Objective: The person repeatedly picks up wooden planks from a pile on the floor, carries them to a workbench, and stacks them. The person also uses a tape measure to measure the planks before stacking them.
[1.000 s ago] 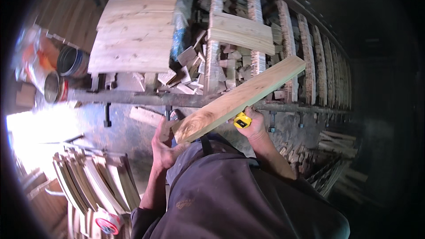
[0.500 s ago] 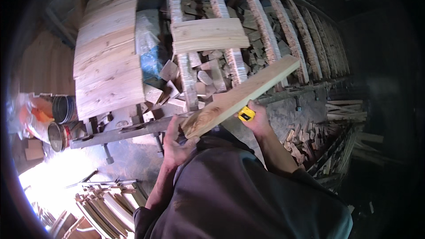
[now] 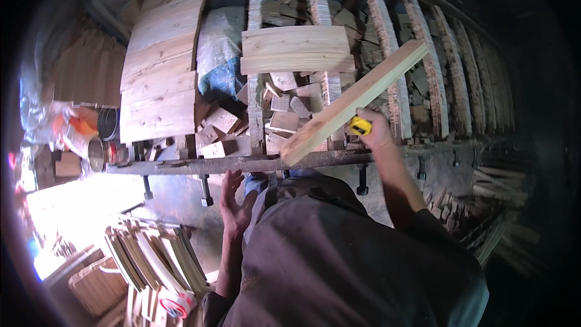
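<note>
My left grip (image 3: 235,204) has come off the plank (image 3: 357,100) and is now open, apart from it. My right grip (image 3: 377,134), with the yellow tape measure (image 3: 359,125), has moved forward, and the plank's near end now overlies the front rail (image 3: 242,165).

Bright white light (image 3: 72,203) floods the floor (image 3: 174,201) at left, while the room's right side (image 3: 548,115) lies dark.

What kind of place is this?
It looks like a woodworking shop. You can see flat boards laid side by side across a frame, lots of wood scraps between its bars, and what looks like a yellow tape measure in the person's right hand.
</note>
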Demonstrator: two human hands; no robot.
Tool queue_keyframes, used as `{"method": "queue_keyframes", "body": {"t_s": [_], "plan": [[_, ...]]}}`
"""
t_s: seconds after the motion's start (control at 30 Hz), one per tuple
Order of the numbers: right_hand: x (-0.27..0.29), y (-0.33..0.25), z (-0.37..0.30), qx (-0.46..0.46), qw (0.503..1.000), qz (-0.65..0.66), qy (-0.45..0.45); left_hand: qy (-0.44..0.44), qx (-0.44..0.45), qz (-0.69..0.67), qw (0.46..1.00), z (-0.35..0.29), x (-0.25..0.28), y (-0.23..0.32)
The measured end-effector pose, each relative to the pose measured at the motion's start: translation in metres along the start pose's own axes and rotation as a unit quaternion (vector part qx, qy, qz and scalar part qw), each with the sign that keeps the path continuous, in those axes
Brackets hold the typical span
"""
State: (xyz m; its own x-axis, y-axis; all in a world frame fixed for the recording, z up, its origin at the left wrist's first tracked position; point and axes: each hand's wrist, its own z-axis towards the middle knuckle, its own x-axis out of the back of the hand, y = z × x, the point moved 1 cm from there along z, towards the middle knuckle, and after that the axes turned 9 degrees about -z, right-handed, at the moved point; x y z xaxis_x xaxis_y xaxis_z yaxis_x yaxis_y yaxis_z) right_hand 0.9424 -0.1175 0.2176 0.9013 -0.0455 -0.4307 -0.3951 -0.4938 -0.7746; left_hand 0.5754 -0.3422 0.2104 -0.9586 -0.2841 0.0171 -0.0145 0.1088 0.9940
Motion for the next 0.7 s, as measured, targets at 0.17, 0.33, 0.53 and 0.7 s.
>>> {"method": "queue_keyframes", "body": {"t_s": [0.17,0.33,0.53,0.7], "plan": [[-0.002,-0.080,0.051,-0.050,0.957,-0.283,-0.028,0.198,0.088,-0.063,0.974,-0.064,-0.002,-0.025],[-0.041,-0.087,0.112,-0.005,0.749,-0.658,-0.075,0.296,0.107,-0.111,0.943,-0.118,-0.011,-0.053],[-0.080,-0.013,0.163,0.113,0.420,-0.893,-0.112,0.380,0.153,-0.084,0.908,-0.177,-0.018,-0.066],[-0.058,0.050,0.188,0.156,0.295,-0.937,-0.105,0.430,0.245,0.010,0.869,-0.244,-0.022,-0.056]]}}
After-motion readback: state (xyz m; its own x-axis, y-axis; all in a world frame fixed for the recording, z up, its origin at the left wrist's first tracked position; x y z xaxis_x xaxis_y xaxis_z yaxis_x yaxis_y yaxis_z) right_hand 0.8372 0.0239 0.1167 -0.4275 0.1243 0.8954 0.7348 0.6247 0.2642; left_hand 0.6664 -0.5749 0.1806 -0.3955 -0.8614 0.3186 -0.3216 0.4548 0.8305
